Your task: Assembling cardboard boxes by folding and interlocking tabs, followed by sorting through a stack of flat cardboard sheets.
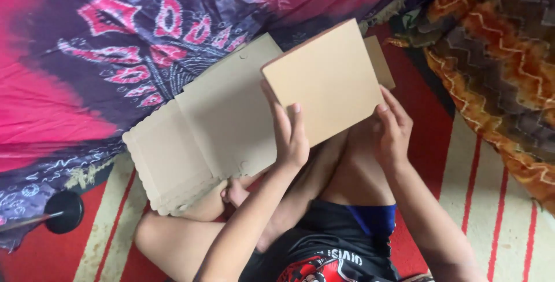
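Observation:
I sit cross-legged on a striped mat and hold a folded tan cardboard box (326, 79) up in front of me. My left hand (289, 128) grips its near left edge, fingers on the face. My right hand (393, 128) grips its near right corner. Behind the box, a stack of flat die-cut cardboard sheets (202, 131) with scalloped edges rests across my left knee and the cloth. Another cardboard flap (381, 62) sticks out behind the box on the right.
A pink and purple patterned cloth (87, 56) covers the area ahead and left. An orange and brown zigzag blanket (503, 56) lies at right. A black round base with a rod (63, 211) stands at lower left on the red and cream striped mat (497, 201).

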